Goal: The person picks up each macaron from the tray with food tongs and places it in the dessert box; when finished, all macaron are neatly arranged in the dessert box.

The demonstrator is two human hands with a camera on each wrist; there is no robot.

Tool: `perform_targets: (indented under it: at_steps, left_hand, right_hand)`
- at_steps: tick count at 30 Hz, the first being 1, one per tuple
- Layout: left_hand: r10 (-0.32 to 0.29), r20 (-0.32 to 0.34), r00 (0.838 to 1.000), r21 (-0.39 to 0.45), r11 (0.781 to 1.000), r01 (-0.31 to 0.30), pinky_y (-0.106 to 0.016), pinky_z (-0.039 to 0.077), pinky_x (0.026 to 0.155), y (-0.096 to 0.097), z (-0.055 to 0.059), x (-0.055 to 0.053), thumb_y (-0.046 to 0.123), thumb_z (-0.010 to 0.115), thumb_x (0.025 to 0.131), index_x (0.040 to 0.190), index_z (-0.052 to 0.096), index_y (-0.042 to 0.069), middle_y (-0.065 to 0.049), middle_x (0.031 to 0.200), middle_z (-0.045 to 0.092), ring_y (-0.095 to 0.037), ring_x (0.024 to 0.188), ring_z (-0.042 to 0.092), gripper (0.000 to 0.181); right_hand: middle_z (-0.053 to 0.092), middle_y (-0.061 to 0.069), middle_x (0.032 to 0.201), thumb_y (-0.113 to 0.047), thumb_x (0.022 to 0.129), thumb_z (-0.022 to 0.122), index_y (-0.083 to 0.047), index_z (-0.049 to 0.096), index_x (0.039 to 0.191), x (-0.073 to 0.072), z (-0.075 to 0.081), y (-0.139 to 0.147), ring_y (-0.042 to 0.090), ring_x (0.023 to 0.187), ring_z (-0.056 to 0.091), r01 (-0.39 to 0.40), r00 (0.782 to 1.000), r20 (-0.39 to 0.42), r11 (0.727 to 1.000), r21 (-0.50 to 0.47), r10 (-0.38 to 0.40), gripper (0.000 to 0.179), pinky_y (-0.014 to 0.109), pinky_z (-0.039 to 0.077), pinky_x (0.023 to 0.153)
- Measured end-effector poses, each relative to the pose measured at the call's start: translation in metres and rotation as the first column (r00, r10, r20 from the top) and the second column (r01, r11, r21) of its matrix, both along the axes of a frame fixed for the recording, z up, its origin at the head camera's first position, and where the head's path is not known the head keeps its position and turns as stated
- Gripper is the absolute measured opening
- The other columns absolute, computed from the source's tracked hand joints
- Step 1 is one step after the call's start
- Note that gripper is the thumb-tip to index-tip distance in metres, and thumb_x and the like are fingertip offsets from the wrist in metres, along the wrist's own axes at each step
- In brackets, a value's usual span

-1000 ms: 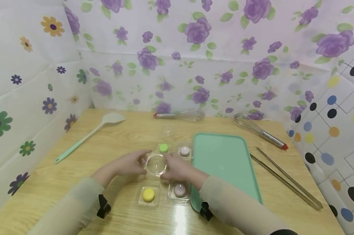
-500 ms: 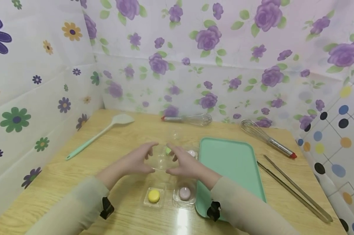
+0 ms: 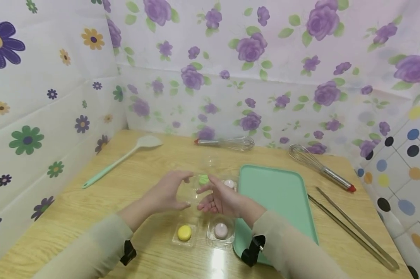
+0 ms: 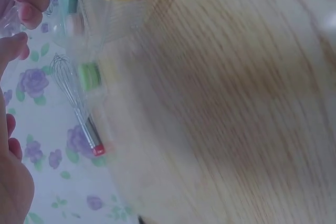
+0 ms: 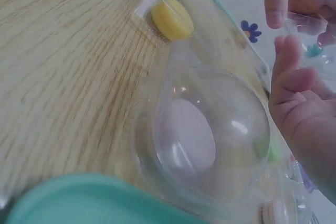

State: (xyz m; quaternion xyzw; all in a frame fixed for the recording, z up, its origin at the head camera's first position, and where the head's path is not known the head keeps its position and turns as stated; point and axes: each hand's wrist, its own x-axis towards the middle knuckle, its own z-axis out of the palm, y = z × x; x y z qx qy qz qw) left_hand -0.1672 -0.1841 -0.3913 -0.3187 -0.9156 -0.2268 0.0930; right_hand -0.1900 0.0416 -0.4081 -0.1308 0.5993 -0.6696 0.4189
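My left hand (image 3: 168, 192) grips a clear plastic domed lid (image 5: 307, 27) between thumb and fingers, above the wooden table. Beside it, my right hand (image 3: 222, 197) has its palm turned up and fingers loosely bent, close to the lid's edge. Just past the hands lie a green macaron (image 3: 203, 179) and a pale pink macaron (image 3: 228, 183) in clear packaging. Nearer to me, a yellow macaron (image 3: 184, 233) sits in a shallow clear tray. To its right, a pale purple macaron (image 3: 221, 231) shows through a clear dome (image 5: 231, 108).
A green tray (image 3: 276, 201) lies on the right, with long metal tongs (image 3: 356, 228) beyond it. One whisk (image 3: 227, 143) lies at the back, another whisk (image 3: 319, 167) back right. A spatula (image 3: 126, 155) rests on the left. Another clear dome (image 3: 210, 159) stands behind the macarons.
Both hands held the clear lid between them earlier. Now the right hand has come off it and turned palm up, while the left keeps hold. The head view has swung left.
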Motion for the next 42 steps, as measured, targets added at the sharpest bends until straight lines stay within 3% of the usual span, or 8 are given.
perform_targets:
  at_steps: [8,11,14,19,21,23,36,42]
  left_hand:
    - [-0.002,0.028,1.000,0.001,1.000,0.002,-0.043,0.042,0.094,-0.002,0.000,0.004,0.035,0.086,0.059,0.137,0.041,0.009,-0.005,0.118,0.056,-0.024,0.112,0.048,0.094]
    - [-0.021,0.102,0.995,0.053,0.998,0.016,-0.041,0.045,0.090,-0.004,0.001,0.006,0.037,0.087,0.058,0.139,0.039,0.011,-0.006,0.123,0.053,-0.023,0.112,0.047,0.097]
    - [-0.023,0.244,0.969,0.107,0.994,-0.004,-0.042,0.047,0.085,-0.006,0.001,0.007,0.034,0.083,0.066,0.142,0.037,0.014,-0.009,0.127,0.050,-0.026,0.110,0.048,0.091]
    - [-0.038,0.474,0.880,0.148,0.988,-0.037,-0.043,0.047,0.084,-0.010,0.001,0.006,0.031,0.064,0.088,0.139,0.039,0.008,-0.011,0.124,0.053,-0.029,0.106,0.052,0.062]
    - [-0.057,0.528,0.848,0.161,0.986,-0.034,-0.041,0.046,0.085,-0.011,0.001,0.006,0.032,0.057,0.092,0.137,0.042,0.006,-0.009,0.120,0.056,-0.026,0.106,0.053,0.054]
    - [-0.078,0.556,0.828,0.179,0.983,-0.027,-0.041,0.046,0.086,-0.012,0.000,0.006,0.034,0.056,0.093,0.134,0.044,0.006,-0.009,0.116,0.058,-0.023,0.105,0.054,0.051]
    - [-0.038,0.548,0.835,0.134,0.990,-0.043,-0.041,0.044,0.084,-0.014,-0.004,0.013,0.037,0.075,0.077,0.126,0.051,0.016,0.002,0.123,0.052,-0.021,0.107,0.048,0.059]
    - [-0.040,0.559,0.828,0.099,0.995,-0.018,-0.043,0.044,0.086,-0.017,-0.010,0.022,0.039,0.078,0.072,0.129,0.047,0.014,0.000,0.128,0.049,-0.022,0.109,0.048,0.069]
  right_hand:
    - [0.061,0.007,0.083,-0.056,0.091,0.034,0.000,0.036,0.135,0.002,-0.002,0.002,0.015,0.073,0.055,0.000,0.999,-0.036,1.000,0.028,0.001,0.071,0.023,0.041,0.063]
    - [0.060,0.006,0.087,-0.051,0.090,0.039,-0.003,0.032,0.139,0.002,-0.003,0.003,0.016,0.077,0.052,0.021,0.995,-0.094,0.998,0.060,-0.015,0.069,0.025,0.038,0.067]
    - [0.057,0.010,0.097,-0.045,0.092,0.044,-0.004,0.033,0.138,0.002,-0.005,0.004,0.018,0.082,0.051,0.050,0.978,-0.205,0.995,0.085,-0.032,0.063,0.027,0.038,0.070]
    - [0.056,0.015,0.111,-0.037,0.093,0.053,-0.009,0.040,0.137,0.004,-0.009,0.010,0.024,0.095,0.053,0.082,0.892,-0.453,0.981,0.177,0.007,0.053,0.036,0.045,0.080]
    - [0.057,0.014,0.113,-0.036,0.091,0.058,-0.011,0.041,0.137,0.005,-0.009,0.011,0.024,0.099,0.053,0.089,0.851,-0.525,0.975,0.204,0.032,0.055,0.039,0.045,0.085]
    - [0.056,0.014,0.114,-0.035,0.089,0.063,-0.011,0.042,0.137,0.006,-0.009,0.012,0.023,0.100,0.052,0.086,0.816,-0.575,0.974,0.208,0.050,0.058,0.039,0.045,0.087]
    - [0.056,-0.002,0.118,-0.040,0.078,0.074,-0.018,0.046,0.135,0.016,-0.011,0.014,0.014,0.099,0.051,0.085,0.672,-0.718,0.944,0.320,0.184,0.067,0.032,0.046,0.080]
    - [0.051,-0.003,0.122,-0.049,0.076,0.073,-0.015,0.045,0.136,0.023,-0.011,0.012,0.013,0.101,0.050,0.069,0.584,-0.750,0.902,0.427,0.311,0.074,0.027,0.047,0.077]
